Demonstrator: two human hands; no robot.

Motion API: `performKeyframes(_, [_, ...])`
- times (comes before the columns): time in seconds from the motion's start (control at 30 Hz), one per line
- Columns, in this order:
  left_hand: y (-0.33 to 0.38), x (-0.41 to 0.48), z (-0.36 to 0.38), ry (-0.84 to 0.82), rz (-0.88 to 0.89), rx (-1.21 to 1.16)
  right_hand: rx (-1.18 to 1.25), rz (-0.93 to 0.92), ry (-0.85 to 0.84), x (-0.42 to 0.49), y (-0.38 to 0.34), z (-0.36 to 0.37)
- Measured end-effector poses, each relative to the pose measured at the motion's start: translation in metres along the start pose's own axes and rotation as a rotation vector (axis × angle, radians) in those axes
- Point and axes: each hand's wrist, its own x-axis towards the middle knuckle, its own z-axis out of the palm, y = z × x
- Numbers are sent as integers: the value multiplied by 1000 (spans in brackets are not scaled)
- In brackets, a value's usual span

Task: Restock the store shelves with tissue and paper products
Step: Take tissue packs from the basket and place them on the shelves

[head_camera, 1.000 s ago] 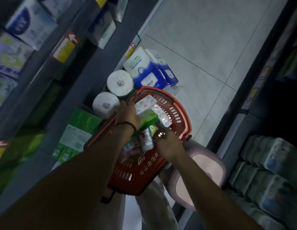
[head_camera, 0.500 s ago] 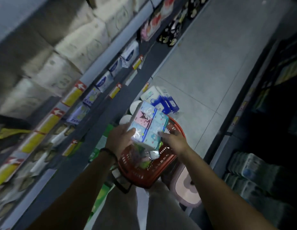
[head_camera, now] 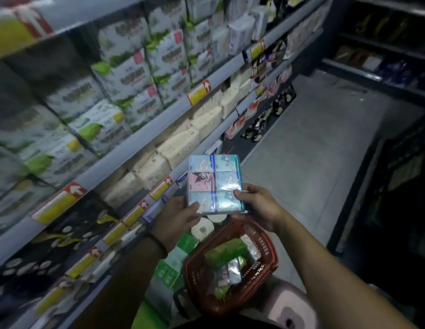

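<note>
I hold a flat multipack of pocket tissues (head_camera: pixel 215 184) with pastel cartoon panels, wrapped in clear film, above a red plastic basket (head_camera: pixel 266 274). My left hand (head_camera: pixel 177 219) grips its lower left corner and my right hand (head_camera: pixel 259 206) grips its lower right edge. The basket sits low in front of me and holds a green pack (head_camera: pixel 224 254) and several small tissue packs. To the left runs a shelf unit (head_camera: pixel 145 136) stocked with tissue packs.
Cream tissue packs (head_camera: pixel 183 143) fill the middle shelf, white and green packs (head_camera: pixel 126 74) the one above. Toilet rolls (head_camera: pixel 203 229) and green packs (head_camera: pixel 173 264) sit near the floor. A pink stool (head_camera: pixel 290 305) stands by the basket. The grey tiled aisle (head_camera: pixel 313 143) runs ahead; dark shelves line the right.
Both hands lifted the cartoon tissue multipack out of the basket and raised it. My view swung up from the basket and floor to the shelves on the left.
</note>
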Motion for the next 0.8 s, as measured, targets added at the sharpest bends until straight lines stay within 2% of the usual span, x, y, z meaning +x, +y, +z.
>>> performKeyframes(0.13, [34,-19,-5,6,85,-12,-64,-78,-42,-13,-19,15])
performKeyframes(0.27, [54,-22,-15,214,275,65,-257,-65,-32,-25,-35,33])
performKeyframes(0.33, [66,-27,-19,292,436,299,-214,-57,18,-32,-52,42])
performKeyframes(0.4, [76,-36,-20,372,627,466,-55,-14,14,-39,-71,47])
performKeyframes(0.5, [86,-40,-27,469,927,651,82,27,-123,-48,-100,55])
performKeyframes(0.57, [87,-38,-35,454,1175,805,92,30,-174,-50,-111,61])
performKeyframes(0.63, [87,-34,-43,383,1307,862,56,10,-180,-49,-116,69])
performKeyframes(0.7, [87,-37,-43,361,1212,768,52,-46,-156,-45,-115,75])
performKeyframes(0.73, [87,-40,-41,360,1070,643,67,-85,-163,-45,-114,77])
performKeyframes(0.8, [85,-46,-38,312,647,259,125,-166,-191,-45,-113,83])
